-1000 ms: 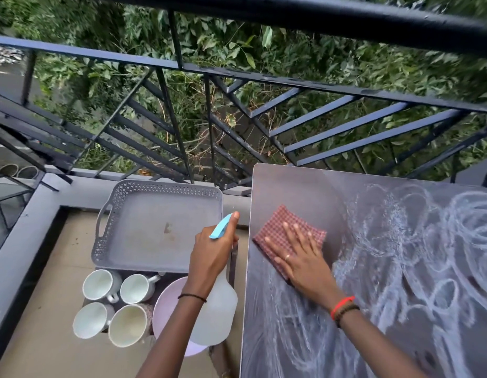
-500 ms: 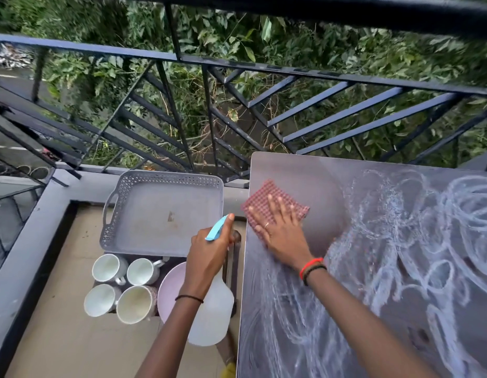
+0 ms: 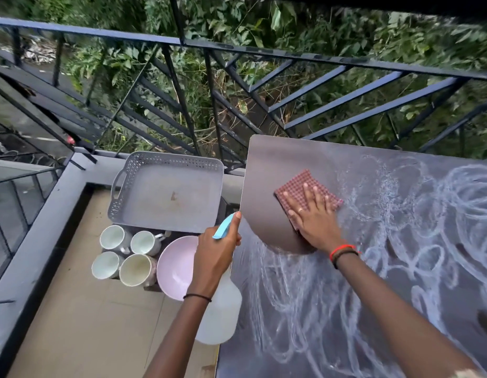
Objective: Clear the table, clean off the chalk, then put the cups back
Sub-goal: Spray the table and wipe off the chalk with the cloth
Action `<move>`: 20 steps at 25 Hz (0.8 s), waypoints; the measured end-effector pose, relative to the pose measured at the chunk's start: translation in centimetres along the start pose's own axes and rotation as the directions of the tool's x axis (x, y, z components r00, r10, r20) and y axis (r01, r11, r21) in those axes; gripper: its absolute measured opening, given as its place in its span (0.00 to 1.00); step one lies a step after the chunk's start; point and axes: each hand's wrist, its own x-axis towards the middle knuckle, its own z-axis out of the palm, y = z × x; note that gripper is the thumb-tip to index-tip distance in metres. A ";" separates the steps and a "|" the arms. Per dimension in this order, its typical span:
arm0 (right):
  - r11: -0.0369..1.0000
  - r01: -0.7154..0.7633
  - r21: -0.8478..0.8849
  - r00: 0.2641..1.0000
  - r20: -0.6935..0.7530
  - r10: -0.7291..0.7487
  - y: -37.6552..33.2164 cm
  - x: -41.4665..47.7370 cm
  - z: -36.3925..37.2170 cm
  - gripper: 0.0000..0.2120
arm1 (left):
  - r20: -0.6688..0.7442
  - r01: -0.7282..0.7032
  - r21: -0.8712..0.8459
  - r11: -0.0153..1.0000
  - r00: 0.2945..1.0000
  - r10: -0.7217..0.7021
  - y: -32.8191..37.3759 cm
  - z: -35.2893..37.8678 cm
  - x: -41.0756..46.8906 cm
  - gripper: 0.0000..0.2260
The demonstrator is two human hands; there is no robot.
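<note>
A dark table (image 3: pixel 332 309) fills the right side, scrawled with white chalk (image 3: pixel 416 214); its far left corner is wiped bare. My right hand (image 3: pixel 314 219) lies flat on a red checked cloth (image 3: pixel 296 188) on that wiped patch. My left hand (image 3: pixel 216 252) grips a translucent spray bottle (image 3: pixel 220 315) with a blue trigger, held just off the table's left edge. Several white cups (image 3: pixel 127 255) stand grouped on a low surface at the left, below a grey tray.
The grey perforated tray (image 3: pixel 166 192) holds nothing and a pink bowl (image 3: pixel 174 266) sits beside the cups. A black metal railing (image 3: pixel 236 77) runs behind the table, with foliage beyond. Tan floor tiles (image 3: pixel 87 323) lie to the left.
My right hand has slid the cloth to the right and toward me, widening the wiped patch. My left hand still holds the spray bottle in much the same spot.
</note>
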 end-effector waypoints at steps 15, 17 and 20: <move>0.982 0.189 0.017 0.978 0.086 -0.190 4.1 -7.9 0.2 0.29 | -0.032 0.052 0.081 0.995 0.998 -0.049 -3.0 2.7 -11.0 0.27; 0.986 0.165 0.012 0.981 0.097 -0.165 3.8 -7.8 0.1 0.29 | -0.035 0.042 0.118 0.992 0.999 -0.038 -3.7 2.9 -12.7 0.27; 0.986 0.163 0.018 0.978 0.125 -0.164 3.6 -7.7 0.1 0.28 | -0.038 0.059 0.153 0.986 0.998 -0.054 -4.6 3.2 -15.6 0.28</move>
